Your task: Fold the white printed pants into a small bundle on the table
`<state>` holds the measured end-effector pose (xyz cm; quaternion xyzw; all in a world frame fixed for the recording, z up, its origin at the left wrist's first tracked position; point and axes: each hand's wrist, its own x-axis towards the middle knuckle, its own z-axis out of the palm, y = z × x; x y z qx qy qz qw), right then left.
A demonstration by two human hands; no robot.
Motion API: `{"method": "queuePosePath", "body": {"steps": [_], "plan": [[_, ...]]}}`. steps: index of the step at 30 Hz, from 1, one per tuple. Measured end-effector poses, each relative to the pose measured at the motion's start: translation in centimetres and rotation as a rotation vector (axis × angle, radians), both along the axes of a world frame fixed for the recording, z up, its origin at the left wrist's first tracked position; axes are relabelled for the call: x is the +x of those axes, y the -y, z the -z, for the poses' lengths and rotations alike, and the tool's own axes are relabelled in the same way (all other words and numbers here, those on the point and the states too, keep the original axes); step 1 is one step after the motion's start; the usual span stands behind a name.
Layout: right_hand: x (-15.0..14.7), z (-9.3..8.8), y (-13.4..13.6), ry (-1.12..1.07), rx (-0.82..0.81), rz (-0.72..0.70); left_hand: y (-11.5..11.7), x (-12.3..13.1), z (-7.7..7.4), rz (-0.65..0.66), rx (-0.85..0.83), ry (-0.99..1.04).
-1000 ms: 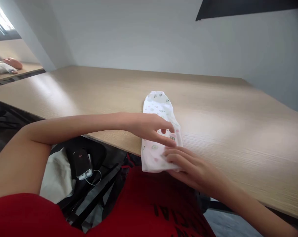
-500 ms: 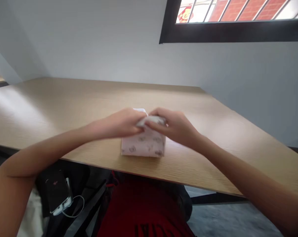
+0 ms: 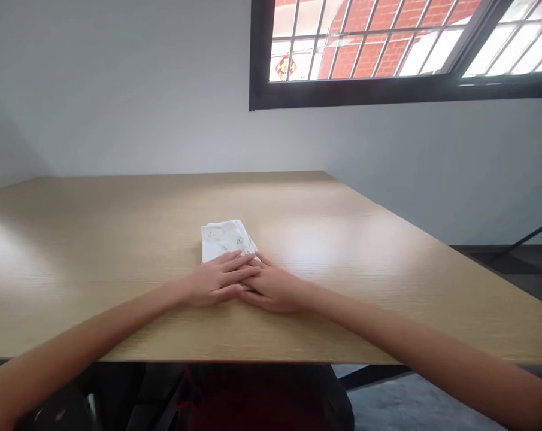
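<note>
A small folded white cloth [image 3: 223, 236] with little printed figures lies on the wooden table [image 3: 342, 239], its stacked layers showing along the right edge. My left hand [image 3: 217, 280] rests flat across the near part of it, fingers stretched toward the right. From the other side my right hand [image 3: 275, 287] lies low with its fingers extended, partly under the left fingertips. The two hands overlap at the fingers and cover the cloth's near edge. Neither hand is closed around anything.
Behind the table rises a pale wall [image 3: 140, 108] with a dark-framed barred window [image 3: 351, 93] at upper right. The table's front edge [image 3: 253, 361] runs just before my body. A dark object [image 3: 50, 413] sits below the table at lower left.
The cloth was held up and gripped between both hands. Now it lies folded flat on the table, and both hands have let go and rest on it. The camera view has shifted.
</note>
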<state>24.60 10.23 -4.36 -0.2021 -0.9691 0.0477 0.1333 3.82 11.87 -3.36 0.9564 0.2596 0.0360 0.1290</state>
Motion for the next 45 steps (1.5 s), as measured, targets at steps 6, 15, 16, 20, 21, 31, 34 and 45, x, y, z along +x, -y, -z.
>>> {"method": "queuePosePath", "body": {"steps": [6, 15, 16, 20, 21, 31, 34, 45], "plan": [[0.4, -0.2, 0.5, 0.106, -0.092, 0.073, -9.0, -1.7, -0.2, -0.33, 0.233, -0.146], [1.5, -1.1, -1.7, 0.019, -0.099, 0.071, -3.5, -2.0, -1.5, -0.576, 0.205, 0.009], [1.6, -0.9, -2.0, 0.016, -0.077, 0.077, -1.4, -1.5, -1.5, -0.54, 0.147, -0.033], [1.6, 0.0, -1.6, -0.011, 0.003, 0.126, 4.7, -0.3, -0.6, -0.421, 0.061, -0.099], [1.7, 0.1, -0.9, -0.017, 0.015, 0.137, 5.7, -0.3, -0.3, -0.415, 0.065, -0.098], [2.5, -4.3, 3.2, -0.463, -0.43, 0.343, 5.7, 0.5, -5.1, -0.545, -0.238, 0.135], [1.2, -4.1, -1.3, -0.335, -0.424, 0.52, 0.9, 1.0, -3.9, -0.658, -0.203, 0.147], [-0.4, -1.8, -1.9, -0.235, -0.074, 0.457, -1.0, 3.1, 1.0, -0.601, 0.361, 0.214]]}}
